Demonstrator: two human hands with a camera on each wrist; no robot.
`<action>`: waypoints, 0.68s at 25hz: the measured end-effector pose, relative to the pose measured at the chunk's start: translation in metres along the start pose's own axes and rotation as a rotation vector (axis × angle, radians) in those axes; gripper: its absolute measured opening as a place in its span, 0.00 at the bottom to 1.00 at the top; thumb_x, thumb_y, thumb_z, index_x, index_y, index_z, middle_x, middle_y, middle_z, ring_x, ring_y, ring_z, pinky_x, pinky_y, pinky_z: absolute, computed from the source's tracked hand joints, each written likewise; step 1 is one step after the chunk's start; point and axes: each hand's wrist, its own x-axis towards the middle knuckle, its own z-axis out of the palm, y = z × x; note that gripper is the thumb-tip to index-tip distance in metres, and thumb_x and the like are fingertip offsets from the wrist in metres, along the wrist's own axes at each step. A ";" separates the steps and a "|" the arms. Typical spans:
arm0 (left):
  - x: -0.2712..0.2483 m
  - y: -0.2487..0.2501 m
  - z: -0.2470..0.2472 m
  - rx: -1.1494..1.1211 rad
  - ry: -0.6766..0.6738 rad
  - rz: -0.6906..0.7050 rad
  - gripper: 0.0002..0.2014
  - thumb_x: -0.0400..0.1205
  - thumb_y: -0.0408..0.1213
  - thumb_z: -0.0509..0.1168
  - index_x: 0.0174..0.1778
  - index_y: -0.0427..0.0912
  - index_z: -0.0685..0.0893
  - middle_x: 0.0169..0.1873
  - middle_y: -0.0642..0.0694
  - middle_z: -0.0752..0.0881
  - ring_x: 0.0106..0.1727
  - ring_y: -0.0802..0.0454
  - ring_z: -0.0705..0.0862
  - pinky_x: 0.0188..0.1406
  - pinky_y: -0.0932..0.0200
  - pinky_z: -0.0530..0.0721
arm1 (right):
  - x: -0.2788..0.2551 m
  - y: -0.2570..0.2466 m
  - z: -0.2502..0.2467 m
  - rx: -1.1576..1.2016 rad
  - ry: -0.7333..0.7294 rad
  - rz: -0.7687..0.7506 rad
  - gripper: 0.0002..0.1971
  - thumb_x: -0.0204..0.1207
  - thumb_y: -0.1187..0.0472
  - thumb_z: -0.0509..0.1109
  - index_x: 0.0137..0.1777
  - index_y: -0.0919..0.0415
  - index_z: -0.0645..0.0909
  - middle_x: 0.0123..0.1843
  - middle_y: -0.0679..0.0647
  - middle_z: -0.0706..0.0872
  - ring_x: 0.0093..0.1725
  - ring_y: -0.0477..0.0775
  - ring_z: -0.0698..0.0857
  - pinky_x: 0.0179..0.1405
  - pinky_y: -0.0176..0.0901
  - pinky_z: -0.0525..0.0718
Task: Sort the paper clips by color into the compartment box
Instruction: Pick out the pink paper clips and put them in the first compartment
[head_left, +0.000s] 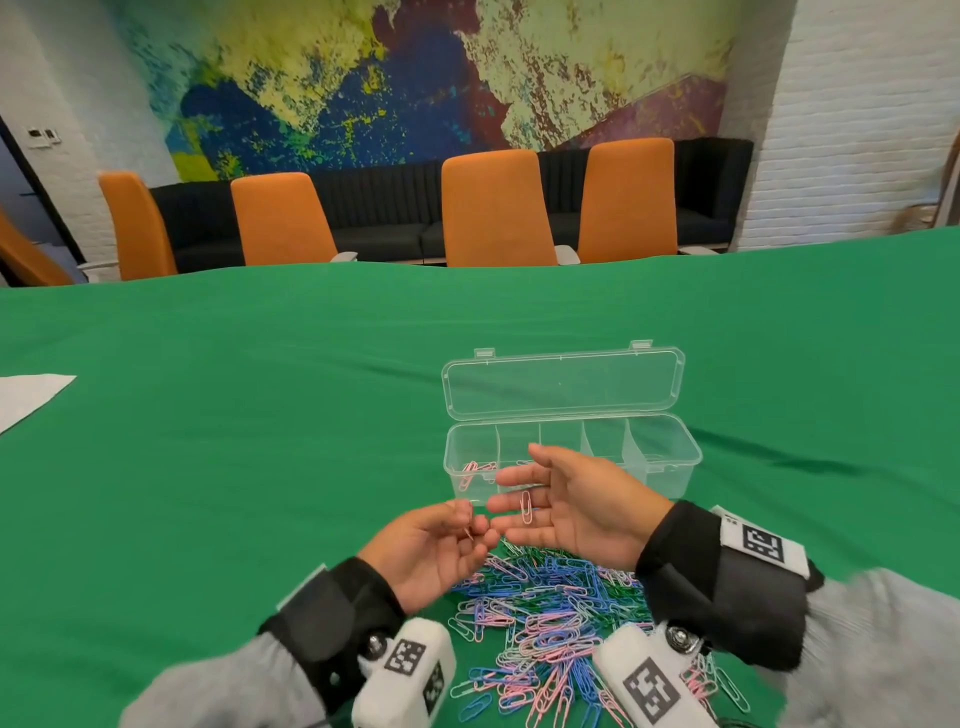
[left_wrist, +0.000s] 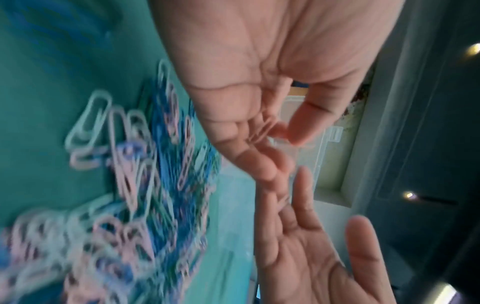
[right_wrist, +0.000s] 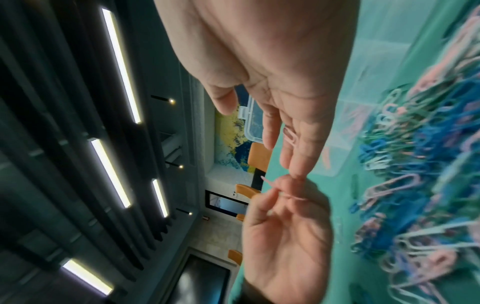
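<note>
Left hand (head_left: 436, 551) pinches pink clip (head_left: 469, 521) — upright.

Counter (head_left: 260, 415): covered in plain green cloth. Compartment box (head_left: 670, 457): clear, colourless plastic, lid likewise. Loose paper clips (head_left: 550, 618) on the cloth: pink, blue, pale mint and darker green, mixed. Clips in the leftmost compartment (head_left: 470, 470): pink. Clip on the right palm (head_left: 527, 508): pink. Clip at the left fingertips (head_left: 469, 522): appears pink. Wrist bands (head_left: 727, 582): black. Wrist camera housings (head_left: 405, 670): white, carrying black-and-white square code markers. Sleeves (head_left: 883, 649): grey. Chairs (head_left: 496, 208): orange. Bench behind the chairs (head_left: 384, 208): dark navy to black, ribbed. Wall mural (head_left: 415, 78): mottled yellow, blue, maroon, teal and purple. Side walls (head_left: 852, 130): white brick. Paper sheet (head_left: 26, 395) at left: white.
</note>
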 end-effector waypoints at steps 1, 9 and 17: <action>0.002 -0.007 0.002 -0.105 -0.002 0.013 0.22 0.47 0.17 0.79 0.31 0.32 0.79 0.30 0.37 0.82 0.29 0.43 0.86 0.24 0.58 0.86 | -0.001 -0.005 0.003 0.003 -0.003 -0.023 0.20 0.85 0.49 0.54 0.56 0.66 0.78 0.54 0.67 0.81 0.49 0.62 0.83 0.46 0.46 0.84; 0.006 -0.029 0.021 -0.456 0.102 -0.013 0.12 0.78 0.35 0.56 0.46 0.28 0.78 0.38 0.31 0.84 0.34 0.36 0.88 0.32 0.49 0.88 | -0.002 -0.015 0.019 -0.075 -0.094 -0.048 0.21 0.81 0.44 0.56 0.63 0.59 0.75 0.59 0.62 0.79 0.63 0.60 0.77 0.64 0.47 0.75; 0.009 -0.014 0.019 -0.368 0.193 0.038 0.21 0.87 0.45 0.50 0.51 0.29 0.78 0.37 0.31 0.85 0.36 0.37 0.88 0.35 0.47 0.88 | -0.011 -0.015 -0.003 -0.170 0.025 -0.135 0.23 0.82 0.44 0.52 0.70 0.55 0.74 0.72 0.62 0.77 0.75 0.60 0.72 0.81 0.56 0.60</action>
